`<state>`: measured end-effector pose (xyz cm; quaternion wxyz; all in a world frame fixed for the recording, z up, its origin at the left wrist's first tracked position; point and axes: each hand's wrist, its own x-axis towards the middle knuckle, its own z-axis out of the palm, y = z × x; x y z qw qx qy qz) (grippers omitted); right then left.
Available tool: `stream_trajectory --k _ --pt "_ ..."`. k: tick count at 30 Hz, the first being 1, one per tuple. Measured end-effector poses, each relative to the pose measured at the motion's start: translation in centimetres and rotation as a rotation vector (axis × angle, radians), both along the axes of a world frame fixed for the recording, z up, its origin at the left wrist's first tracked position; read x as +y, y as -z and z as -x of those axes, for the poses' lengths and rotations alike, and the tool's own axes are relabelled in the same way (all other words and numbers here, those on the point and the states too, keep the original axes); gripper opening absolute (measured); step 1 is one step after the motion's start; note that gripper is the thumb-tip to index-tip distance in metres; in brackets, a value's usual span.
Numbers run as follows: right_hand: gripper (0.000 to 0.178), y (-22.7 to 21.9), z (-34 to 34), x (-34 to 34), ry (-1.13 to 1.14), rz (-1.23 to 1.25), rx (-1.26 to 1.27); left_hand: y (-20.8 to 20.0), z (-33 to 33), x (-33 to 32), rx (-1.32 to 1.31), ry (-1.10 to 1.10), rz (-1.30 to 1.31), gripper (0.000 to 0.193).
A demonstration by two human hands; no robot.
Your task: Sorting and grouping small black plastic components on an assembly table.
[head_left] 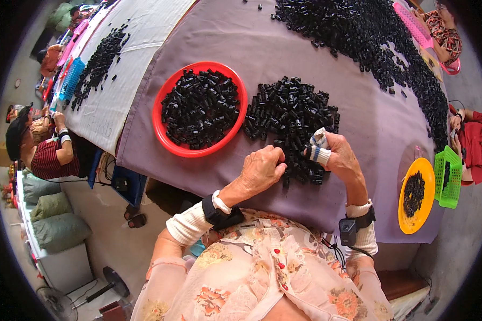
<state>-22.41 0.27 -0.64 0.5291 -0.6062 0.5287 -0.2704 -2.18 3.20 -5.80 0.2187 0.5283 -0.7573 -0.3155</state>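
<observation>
A heap of small black glossy tube-shaped pieces (292, 109) lies on the purple-grey tablecloth in front of me. At its near left edge is my left hand (260, 170), fingers curled and pressed together; whatever they hold is hidden. My right hand (341, 155) is closed at the heap's near right edge. White cloth with blue stripes (319, 147) is wrapped around its fingertips, and I cannot make out a piece in them. Left of the heap stands a round red basin (160, 128) filled with similar black pieces (201, 107).
A much larger black heap (359, 32) spreads along the far right. On the right are a yellow plate (428, 184) with black bits and a green basket (456, 179). A person (53, 147) sits left; others work at the right edge. Green sacks (61, 232) lie lower left.
</observation>
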Motion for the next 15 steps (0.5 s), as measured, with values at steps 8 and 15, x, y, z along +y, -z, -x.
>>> stream_trajectory --k 8,15 --pt "0.022 -0.1 -1.1 -0.2 -0.024 0.012 0.005 0.1 -1.2 0.7 0.05 0.05 0.006 0.019" --pt "0.024 -0.7 -2.3 -0.6 -0.052 -0.004 0.039 0.2 -1.5 0.5 -0.016 0.062 0.087 0.018"
